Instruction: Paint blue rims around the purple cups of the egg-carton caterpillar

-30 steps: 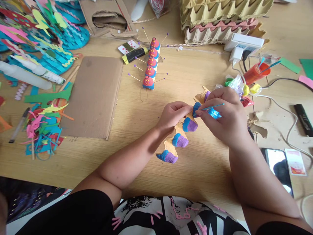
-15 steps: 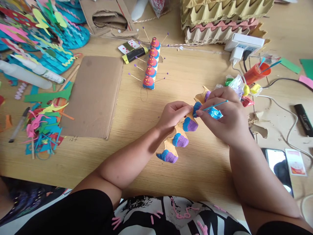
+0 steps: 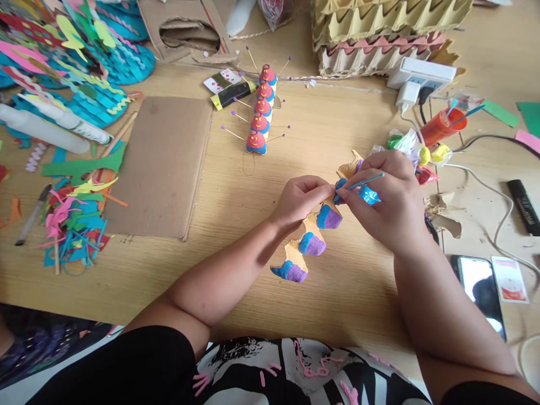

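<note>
My left hand (image 3: 301, 199) is closed on a bumpy strip of egg carton (image 3: 297, 254), held slanting above the table. Blue and purple clay-like patches cover the strip's bumps; bare tan carton shows between them. In my right hand (image 3: 386, 199) a thin blue stick (image 3: 365, 181) is pinched, its lower end against the blue patch on a bump near the left fingertips. Beside the right fingers, partly hidden behind them, is a shiny blue wrapper (image 3: 369, 195). Farther back stands a finished-looking row of red and blue bumps (image 3: 260, 112) with faces and purple-tipped sticks.
A flat cardboard piece (image 3: 158, 169) lies left, beside colourful paper scraps (image 3: 76, 225). Stacked egg trays (image 3: 388, 34) stand at the back right. A white power strip (image 3: 422, 73), an orange cup (image 3: 442, 126), a phone (image 3: 481, 287) and a black marker (image 3: 523, 205) are on the right.
My right hand and the blue stick have shifted slightly left and the stick's angle has altered a little. The egg carton strip has moved very slightly; both holds are the same.
</note>
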Demonstrator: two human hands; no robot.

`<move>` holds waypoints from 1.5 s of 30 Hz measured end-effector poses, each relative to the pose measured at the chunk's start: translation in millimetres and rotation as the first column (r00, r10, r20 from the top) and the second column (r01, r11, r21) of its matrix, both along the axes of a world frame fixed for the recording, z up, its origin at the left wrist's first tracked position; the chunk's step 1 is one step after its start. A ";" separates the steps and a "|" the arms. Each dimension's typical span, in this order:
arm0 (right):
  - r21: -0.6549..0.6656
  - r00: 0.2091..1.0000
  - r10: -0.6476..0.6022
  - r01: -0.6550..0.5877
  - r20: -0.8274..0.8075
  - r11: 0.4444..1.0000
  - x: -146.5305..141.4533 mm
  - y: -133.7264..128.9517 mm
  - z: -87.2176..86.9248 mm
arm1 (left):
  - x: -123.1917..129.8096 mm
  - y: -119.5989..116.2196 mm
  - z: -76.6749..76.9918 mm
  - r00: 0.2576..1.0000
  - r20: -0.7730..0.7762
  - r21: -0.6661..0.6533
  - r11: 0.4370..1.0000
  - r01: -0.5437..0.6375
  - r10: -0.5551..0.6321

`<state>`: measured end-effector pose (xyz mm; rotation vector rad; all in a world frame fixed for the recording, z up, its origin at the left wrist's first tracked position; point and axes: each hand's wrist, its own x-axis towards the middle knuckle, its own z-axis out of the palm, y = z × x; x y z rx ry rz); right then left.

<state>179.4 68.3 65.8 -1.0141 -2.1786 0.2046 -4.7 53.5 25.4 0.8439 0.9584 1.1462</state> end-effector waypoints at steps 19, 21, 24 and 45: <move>-0.100 0.999 0.036 -0.037 -0.013 0.994 5.0 -0.6 11.4 | -0.7 -0.7 4.7 0.998 -0.056 -0.050 0.998 -0.033 0.031; -0.076 1.000 0.029 -0.029 -0.007 0.997 4.3 0.2 9.7 | -0.2 -1.1 5.5 0.998 -0.051 -0.049 0.998 -0.027 0.025; -0.054 0.999 0.030 -0.031 -0.018 0.998 3.6 0.5 7.9 | 0.4 -1.6 5.9 0.999 -0.031 -0.039 0.999 -0.009 0.007; -0.047 0.999 0.030 -0.032 -0.036 0.998 3.9 1.8 6.8 | -1.6 -2.7 5.1 0.999 0.001 -0.033 0.999 0.034 -0.033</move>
